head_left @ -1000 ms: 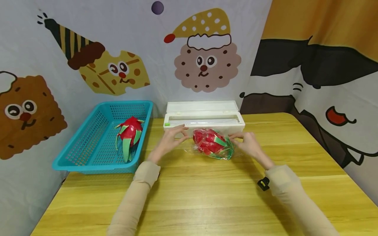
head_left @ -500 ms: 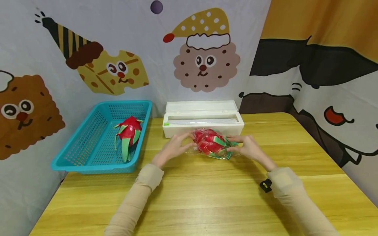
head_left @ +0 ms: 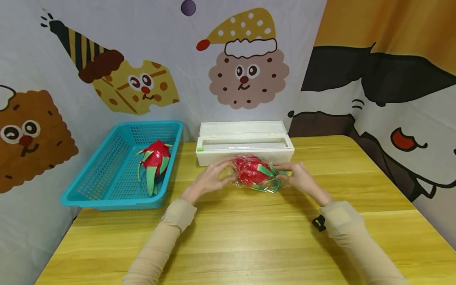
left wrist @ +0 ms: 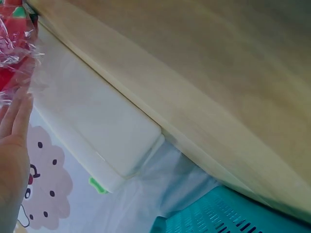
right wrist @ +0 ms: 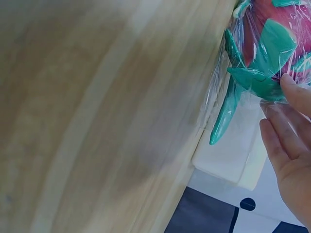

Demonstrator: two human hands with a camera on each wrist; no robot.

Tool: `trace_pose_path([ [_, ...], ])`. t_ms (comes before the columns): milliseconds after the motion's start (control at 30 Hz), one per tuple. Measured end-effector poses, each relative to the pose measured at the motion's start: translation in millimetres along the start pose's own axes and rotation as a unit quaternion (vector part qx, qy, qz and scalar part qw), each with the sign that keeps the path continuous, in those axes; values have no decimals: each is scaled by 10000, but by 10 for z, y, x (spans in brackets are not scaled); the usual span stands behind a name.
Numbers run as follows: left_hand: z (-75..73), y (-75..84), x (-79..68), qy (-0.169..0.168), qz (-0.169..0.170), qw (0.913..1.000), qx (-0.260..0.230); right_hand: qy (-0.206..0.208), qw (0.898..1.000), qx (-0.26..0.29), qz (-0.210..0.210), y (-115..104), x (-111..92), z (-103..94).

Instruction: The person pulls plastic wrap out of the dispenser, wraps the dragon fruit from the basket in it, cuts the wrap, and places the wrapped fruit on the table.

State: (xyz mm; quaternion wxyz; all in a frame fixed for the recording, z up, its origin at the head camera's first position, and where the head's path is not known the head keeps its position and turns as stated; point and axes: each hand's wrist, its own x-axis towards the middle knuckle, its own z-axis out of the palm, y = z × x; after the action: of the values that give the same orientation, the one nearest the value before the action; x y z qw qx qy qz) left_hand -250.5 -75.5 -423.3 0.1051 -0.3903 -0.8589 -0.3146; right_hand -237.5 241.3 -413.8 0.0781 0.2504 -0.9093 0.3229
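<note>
A red dragon fruit (head_left: 253, 173) with green leaf tips lies on the table in front of a white box, wrapped in clear plastic film. My left hand (head_left: 212, 177) holds its left end, thumb nearer me and fingers on the far side. At the leafy right end my right hand (head_left: 300, 179) grips the wrapped fruit. The right wrist view has the thumb (right wrist: 297, 94) on the film by the green leaves, with the fingers behind. Crinkled film (left wrist: 19, 53) meets the left fingertips in the left wrist view.
Behind the fruit stands the white cling film box (head_left: 246, 152), lid up, a roll inside and a green slider at its left. A blue basket (head_left: 117, 204) at left holds another dragon fruit (head_left: 156, 158). A patterned cloth (head_left: 192, 79) hangs behind the wooden table (head_left: 256, 245).
Both hands have moved inward from the loose film edges to the fruit's two ends. The film edges now sit closer against the fruit. Basket and box stay put.
</note>
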Motion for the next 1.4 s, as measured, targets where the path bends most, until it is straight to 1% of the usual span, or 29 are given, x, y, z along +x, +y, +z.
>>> trace_pose_path([
  [133, 22, -53, 20, 380, 435, 9983, 113, 123, 9998, -121, -29, -12, 21, 22],
  [233, 30, -73, 38, 603, 624, 9961, 156, 210, 9997, -126, -97, -16, 29, 42],
  [333, 30, -71, 48, 738, 632, 9951, 179, 273, 9994, -89, -216, -18, 31, 59],
  [500, 34, -57, 36, 916, 491, 9944, 189, 270, 9992, -39, -298, -22, 27, 73],
  [633, 41, -50, 25, 1038, 553, 9927, 276, 302, 9990, -18, -330, -22, 29, 78],
  [733, 40, -27, 24, 1049, 570, 9922, 357, 369, 9982, 11, -480, -10, 32, 82],
  [867, 41, 1, 27, 1028, 533, 9929, 286, 310, 9977, 269, -538, 8, 28, 66],
  [933, 43, 8, 31, 1038, 525, 9929, 237, 165, 9980, 368, -485, 15, 24, 36],
  [1000, 44, 14, 34, 1039, 533, 9929, 207, -38, 9983, 350, -472, 31, 20, -3],
  [1133, 48, 14, 29, 909, 563, 9942, 87, -623, 9970, 209, -399, 85, -5, -111],
  [1233, 41, 16, 20, 775, 584, 9953, 73, -1122, 9928, 357, -209, 152, -41, -185],
  [1300, 31, 14, 9, 726, 602, 9955, 109, -1443, 9882, 511, -78, 205, -69, -214],
  [1367, 20, 3, -2, 703, 648, 9953, 163, -1666, 9840, 621, -77, 253, -90, -220],
  [1400, 15, -6, -8, 677, 674, 9953, 161, -1731, 9830, 595, -145, 276, -99, -216],
])
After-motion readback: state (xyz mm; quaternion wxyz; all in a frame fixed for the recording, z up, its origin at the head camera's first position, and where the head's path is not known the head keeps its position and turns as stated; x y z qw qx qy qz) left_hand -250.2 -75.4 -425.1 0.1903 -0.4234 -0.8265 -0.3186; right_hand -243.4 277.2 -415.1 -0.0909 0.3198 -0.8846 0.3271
